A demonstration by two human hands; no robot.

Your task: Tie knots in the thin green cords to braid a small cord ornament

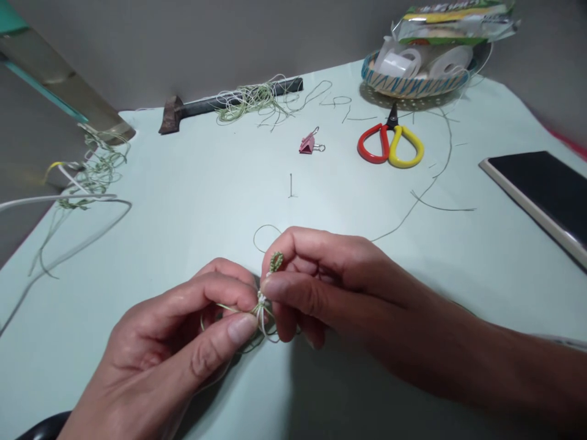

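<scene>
Between my two hands is a small knotted cord piece [262,298] in green and white, with a braided green loop [276,261] at its top. My right hand [330,287] pinches it just below the loop, thumb in front and fingers behind. Thin green and white strands spread out from under the knots. My left hand [192,336] is closed at the lower left of the knots, thumb and index finger together on the strands. Some strands pass behind the fingers and are hidden there.
Red-and-yellow-handled scissors [391,143], a pink binder clip [309,143] and a hammer [197,109] under tangled cord [252,101] lie farther back. A basket [413,85] with spools stands at the back right. A phone [545,195] is at right, more cord [103,168] at left.
</scene>
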